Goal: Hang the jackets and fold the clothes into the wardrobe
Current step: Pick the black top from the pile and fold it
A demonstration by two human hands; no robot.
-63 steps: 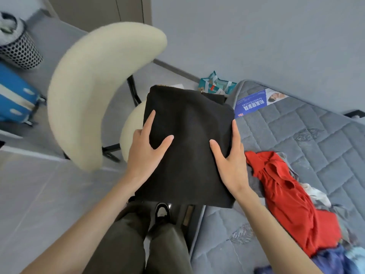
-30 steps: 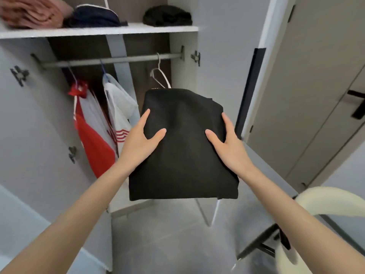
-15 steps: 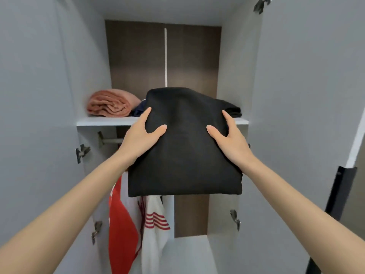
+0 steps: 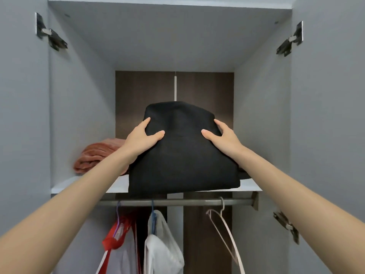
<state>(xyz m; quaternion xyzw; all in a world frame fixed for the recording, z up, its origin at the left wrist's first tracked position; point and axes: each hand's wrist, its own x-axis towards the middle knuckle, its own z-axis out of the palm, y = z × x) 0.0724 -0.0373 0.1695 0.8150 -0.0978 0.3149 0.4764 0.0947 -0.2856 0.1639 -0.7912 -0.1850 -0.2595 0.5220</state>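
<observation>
I hold a folded black garment in both hands in front of the open wardrobe. My left hand grips its left edge, thumb on top. At the right edge, my right hand grips it the same way. The garment is over the upper shelf, and its near edge overhangs the shelf's front. Whether it rests on the shelf I cannot tell.
A rolled salmon cloth lies at the shelf's left. A dark item peeks out at the right. Below, on the rail, hang a red and white jacket, a white jacket and an empty hanger. Both doors stand open.
I turned from the bed to the wardrobe, raised the black garment to shelf height and pushed it forward over the upper shelf. Both hands kept their grip.
</observation>
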